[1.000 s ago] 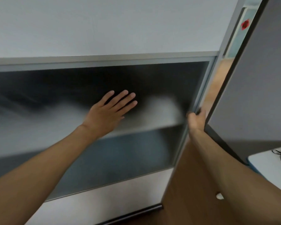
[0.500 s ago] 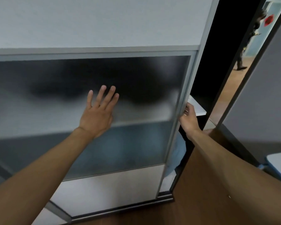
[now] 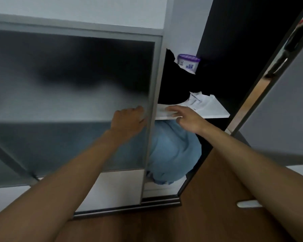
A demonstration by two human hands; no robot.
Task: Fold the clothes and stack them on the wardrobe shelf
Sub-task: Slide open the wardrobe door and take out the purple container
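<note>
The left hand [image 3: 128,119] presses its curled fingers on the frosted sliding door [image 3: 68,102], near its right edge, grasping nothing. The right hand [image 3: 187,117] reaches with loose, released grip toward the wardrobe shelf [image 3: 215,114], touching white clothes [image 3: 199,102] there. Blue clothes [image 3: 171,151] lie bundled below the shelf

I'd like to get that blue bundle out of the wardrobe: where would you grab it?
Take the blue bundle at its bulging front, coming from the open right side. The sliding door covers its left edge and the white shelf sits close above, so reaching down from the top looks blocked.
</note>
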